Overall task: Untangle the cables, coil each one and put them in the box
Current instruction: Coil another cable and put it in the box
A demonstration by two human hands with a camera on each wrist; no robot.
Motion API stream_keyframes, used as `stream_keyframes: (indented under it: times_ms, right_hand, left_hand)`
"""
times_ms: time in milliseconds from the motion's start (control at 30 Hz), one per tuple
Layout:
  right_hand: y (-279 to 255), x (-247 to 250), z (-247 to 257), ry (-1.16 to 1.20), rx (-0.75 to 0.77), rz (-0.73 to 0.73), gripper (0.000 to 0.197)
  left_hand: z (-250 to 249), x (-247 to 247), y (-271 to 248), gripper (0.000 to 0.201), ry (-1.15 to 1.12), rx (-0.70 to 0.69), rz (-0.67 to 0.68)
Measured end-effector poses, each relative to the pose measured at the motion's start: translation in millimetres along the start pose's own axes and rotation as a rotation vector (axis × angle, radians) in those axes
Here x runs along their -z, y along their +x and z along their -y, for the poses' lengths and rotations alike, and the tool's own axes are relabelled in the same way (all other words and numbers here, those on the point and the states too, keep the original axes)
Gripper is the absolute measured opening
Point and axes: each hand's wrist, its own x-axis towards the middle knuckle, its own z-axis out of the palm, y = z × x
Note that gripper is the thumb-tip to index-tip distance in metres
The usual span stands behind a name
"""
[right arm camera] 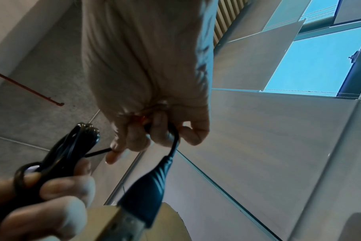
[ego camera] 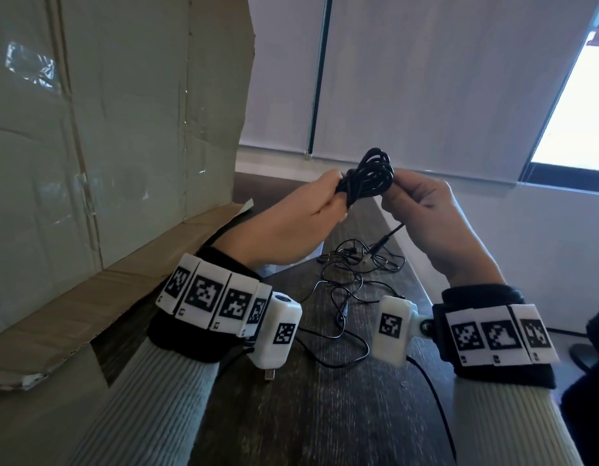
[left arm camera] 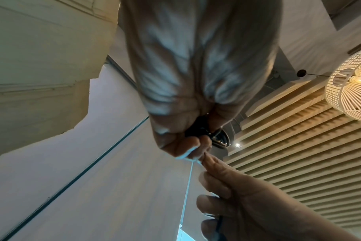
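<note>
A glossy black cable bundle point(ego camera: 367, 178), wound into a tight oval coil of several round strands, is held in the air above the dark wood-grain table point(ego camera: 342, 415). The left hand point(ego camera: 291, 223) is closed around one end of the coil, its fingers curled over the strands. The right hand point(ego camera: 432, 220) pinches the cable beside the coil's other end; a free length is seen hanging from it, ending in a ribbed black plug point(right arm camera: 153, 187) with a metal tip. Thin black loose cables point(ego camera: 345, 287) lie tangled on the table below the hands. A creased brown cardboard box point(ego camera: 123, 129), with tape strips on its raised flap, stands at the left; its interior cannot be seen.
</note>
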Motion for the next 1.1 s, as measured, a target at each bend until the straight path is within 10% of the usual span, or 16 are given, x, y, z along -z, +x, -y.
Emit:
stream_keyframes:
  times_ms: [367,567,800,1100]
  right_hand:
    - [3,-28,6,-0.536,-0.143,0.319,0.028]
    - [3,-22,25,-0.949,0.072,0.084,0.018]
    - [0,-5,26,-0.839,0.249,0.119,0.015]
    - [2,11,0,-0.438,0.128,0.046,0.015]
  left_hand:
    - [38,3,10,0.019,0.413,0.083,-0.497]
    - [40,-2,13,0.036,0.589,0.117,-0.271]
    - [34,-18,12,0.029,0.672,-0.048,-0.089]
    - [29,-5,10,0.026,0.628,-0.226,-0.041]
